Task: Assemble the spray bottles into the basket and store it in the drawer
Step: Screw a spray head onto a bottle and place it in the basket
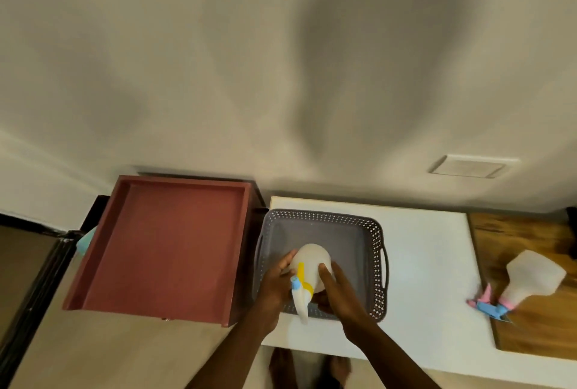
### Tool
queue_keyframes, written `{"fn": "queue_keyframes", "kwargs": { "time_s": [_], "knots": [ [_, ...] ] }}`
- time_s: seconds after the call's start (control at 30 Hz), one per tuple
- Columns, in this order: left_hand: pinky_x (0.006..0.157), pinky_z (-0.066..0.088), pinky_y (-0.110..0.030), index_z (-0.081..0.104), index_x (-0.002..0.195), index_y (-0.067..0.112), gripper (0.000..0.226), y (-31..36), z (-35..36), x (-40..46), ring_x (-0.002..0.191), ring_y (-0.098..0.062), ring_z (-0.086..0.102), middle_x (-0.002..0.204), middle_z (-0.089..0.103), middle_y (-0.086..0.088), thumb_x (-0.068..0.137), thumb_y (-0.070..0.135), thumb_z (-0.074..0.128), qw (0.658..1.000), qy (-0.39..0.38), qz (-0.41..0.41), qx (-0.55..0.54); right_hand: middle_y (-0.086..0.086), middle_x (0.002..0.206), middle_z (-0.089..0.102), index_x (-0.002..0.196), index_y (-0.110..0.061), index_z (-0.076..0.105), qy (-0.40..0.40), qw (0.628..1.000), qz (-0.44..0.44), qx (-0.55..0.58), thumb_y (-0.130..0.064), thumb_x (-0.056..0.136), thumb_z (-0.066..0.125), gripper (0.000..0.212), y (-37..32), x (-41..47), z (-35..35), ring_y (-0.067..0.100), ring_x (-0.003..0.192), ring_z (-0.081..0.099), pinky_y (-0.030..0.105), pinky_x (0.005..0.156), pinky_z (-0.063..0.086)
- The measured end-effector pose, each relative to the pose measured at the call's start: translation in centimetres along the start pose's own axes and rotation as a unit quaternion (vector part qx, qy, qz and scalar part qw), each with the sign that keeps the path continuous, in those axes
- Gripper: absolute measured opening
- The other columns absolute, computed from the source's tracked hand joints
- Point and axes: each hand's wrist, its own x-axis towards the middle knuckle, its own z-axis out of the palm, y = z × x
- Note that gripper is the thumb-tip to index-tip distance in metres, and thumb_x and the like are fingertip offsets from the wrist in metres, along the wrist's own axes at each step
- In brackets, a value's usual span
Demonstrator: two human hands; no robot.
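Note:
A grey perforated basket (373, 232) sits on the white table top (431, 251). Over its near half, a translucent white spray bottle (310, 259) with a yellow and blue spray head is held by both hands. My left hand (276, 285) grips its left side near the head. My right hand (335, 290) clasps its right side, fingers laid along the body. A second white spray bottle (530, 276) with a pink and blue head lies on its side on the wooden board at the right. The reddish drawer (165, 245) stands pulled out and bare, left of the basket.
A wooden board (537, 326) covers the table's right end. A beige wall rises behind everything, with a white plate (468, 167) on it. Dark furniture edges run along the far left. My bare feet show on the floor under the table's front edge.

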Motion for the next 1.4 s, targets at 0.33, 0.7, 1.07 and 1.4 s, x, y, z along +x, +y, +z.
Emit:
{"fn": "queue_keyframes", "kwargs": {
  "time_s": [0.33, 0.7, 1.07, 1.4],
  "knots": [
    [0.105, 0.046, -0.048, 0.047, 0.14, 0.006, 0.044, -4.3, -3.6, 3.1, 0.127, -0.032, 0.051, 0.141, 0.049, -0.016, 0.097, 0.002, 0.051, 0.982, 0.102, 0.076, 0.14, 0.007, 0.111, 0.07, 0.127, -0.013, 0.062, 0.037, 0.997, 0.002, -0.074, -0.035, 0.102, 0.051, 0.035, 4.7, 5.3, 5.0, 0.019, 0.096, 0.067, 0.036, 0.082, 0.06],
    [0.096, 0.052, -0.047, 0.066, 0.116, 0.0, 0.029, -5.7, -4.1, 5.2, 0.107, -0.031, 0.065, 0.112, 0.069, -0.018, 0.097, 0.02, 0.054, 0.949, 0.187, 0.098, 0.233, -0.002, 0.103, 0.069, 0.134, -0.02, 0.06, 0.081, 0.994, -0.031, -0.073, -0.037, 0.102, 0.048, 0.038, 6.6, 8.0, 7.2, 0.02, 0.099, 0.068, 0.046, 0.092, 0.057],
    [0.089, 0.052, -0.023, 0.069, 0.11, 0.002, 0.024, -4.6, -4.6, 5.9, 0.104, -0.024, 0.066, 0.107, 0.071, -0.009, 0.096, 0.018, 0.058, 0.94, 0.18, 0.06, 0.284, 0.006, 0.128, 0.067, 0.142, -0.017, 0.053, 0.107, 0.989, -0.022, -0.098, -0.036, 0.104, 0.042, 0.044, 6.7, 9.1, 8.3, 0.019, 0.111, 0.062, 0.029, 0.095, 0.051],
    [0.096, 0.052, -0.043, 0.067, 0.114, 0.009, 0.023, -3.1, -5.5, 5.1, 0.107, -0.029, 0.064, 0.111, 0.07, -0.01, 0.097, 0.011, 0.052, 0.962, 0.141, 0.056, 0.228, 0.01, 0.154, 0.042, 0.153, -0.016, 0.032, 0.056, 0.985, -0.017, -0.165, -0.039, 0.104, 0.042, 0.055, 5.6, 8.3, 5.9, 0.028, 0.136, 0.045, 0.034, 0.108, 0.041]
  ]
}}
